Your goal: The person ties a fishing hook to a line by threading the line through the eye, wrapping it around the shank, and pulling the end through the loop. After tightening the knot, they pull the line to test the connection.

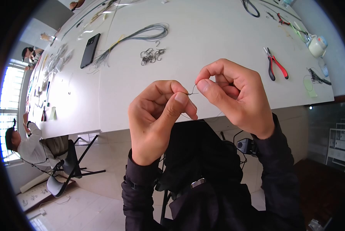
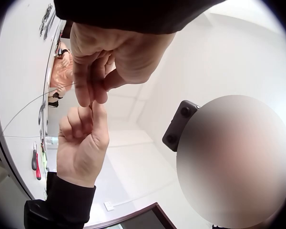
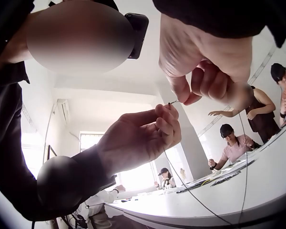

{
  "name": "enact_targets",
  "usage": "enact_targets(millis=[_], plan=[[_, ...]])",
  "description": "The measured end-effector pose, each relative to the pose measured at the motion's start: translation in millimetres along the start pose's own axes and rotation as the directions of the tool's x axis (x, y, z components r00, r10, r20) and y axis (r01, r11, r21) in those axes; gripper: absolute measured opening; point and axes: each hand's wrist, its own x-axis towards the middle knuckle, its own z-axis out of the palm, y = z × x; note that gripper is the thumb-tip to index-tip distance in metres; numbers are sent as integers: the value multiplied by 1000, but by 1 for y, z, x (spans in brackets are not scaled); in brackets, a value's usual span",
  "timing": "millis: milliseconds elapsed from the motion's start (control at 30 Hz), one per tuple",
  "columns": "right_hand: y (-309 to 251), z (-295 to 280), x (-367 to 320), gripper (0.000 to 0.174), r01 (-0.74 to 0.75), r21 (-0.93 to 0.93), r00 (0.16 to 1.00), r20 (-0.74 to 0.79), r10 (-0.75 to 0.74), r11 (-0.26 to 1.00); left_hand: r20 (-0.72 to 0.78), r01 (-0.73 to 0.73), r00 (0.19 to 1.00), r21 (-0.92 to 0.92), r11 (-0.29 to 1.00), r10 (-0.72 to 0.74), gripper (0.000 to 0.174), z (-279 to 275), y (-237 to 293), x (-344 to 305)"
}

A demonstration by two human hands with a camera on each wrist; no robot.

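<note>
Between my left hand's (image 1: 153, 115) thumb and index finger a thin dark fish hook (image 1: 193, 93) is pinched. Only its tip end shows; fingers hide the rest. Just to the right, my right hand (image 1: 238, 94) pinches a thin grey line (image 1: 194, 87), which curves over to the hook. The two hands' fingertips are close together, above the table's near edge. In the right wrist view, the line (image 3: 195, 198) hangs in a long loop below both hands. A pile of dark fish hooks (image 1: 152, 57) lies on the table ahead, beside a bundle of grey lines (image 1: 149, 32).
On the white table (image 1: 215, 38) lie a black phone (image 1: 90, 51) at left and red-and-black pliers (image 1: 274, 64) at right. A white jar (image 1: 318, 46) stands at the far right. Another person (image 1: 30, 140) sits at the left side, near a chair (image 1: 70, 165).
</note>
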Motion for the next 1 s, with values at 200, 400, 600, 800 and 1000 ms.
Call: enact_targets(millis=[200,400,600,800,1000], plan=[[13,9,2,15,-104,209,995,33,99,972,13,13,1000,-32,999,-13,14,0,0,-1],[14,12,1,17,-93,323,996,44,83,942,15,19,1000,-21,1000,-18,15,-1,-1,0],[5,7,4,18,-249,373,968,108,225,894,-47,-38,998,27,999,40,13,1,1,0],[-1,2,1,21,-333,363,940,206,273,870,-76,-204,967,342,917,243,7,8,-8,-3],[-4,0,1,21,-326,440,943,215,255,837,-42,-180,978,320,930,203,13,7,-7,-3]])
